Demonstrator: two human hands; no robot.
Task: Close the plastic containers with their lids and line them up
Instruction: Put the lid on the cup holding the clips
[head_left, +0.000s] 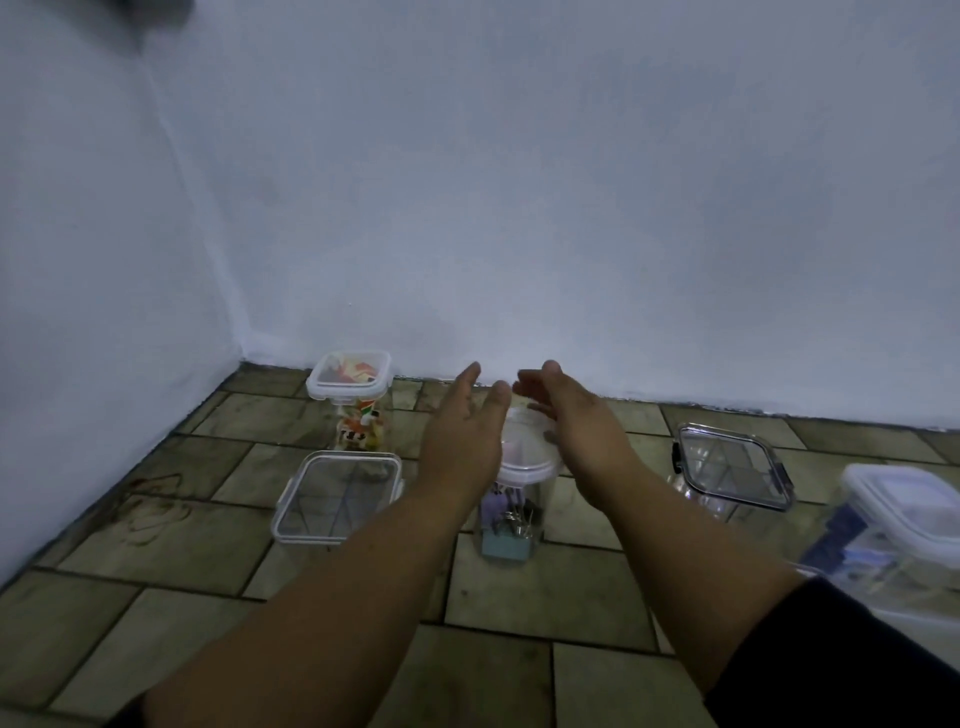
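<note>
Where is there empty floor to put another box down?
Bare tiles: near-left floor before the clear square container, and the centre patch before the clip jar. Crowded: around the jar, flanked by left hand and right hand, and rightward by the dark-rimmed container and blurred tub.

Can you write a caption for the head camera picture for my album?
Open left hand and right hand flank the round-lidded container on the tiled floor.

Middle jar (511, 519) between left container (337, 493) and right container (732, 467), tall container (358, 415) behind left.
</note>
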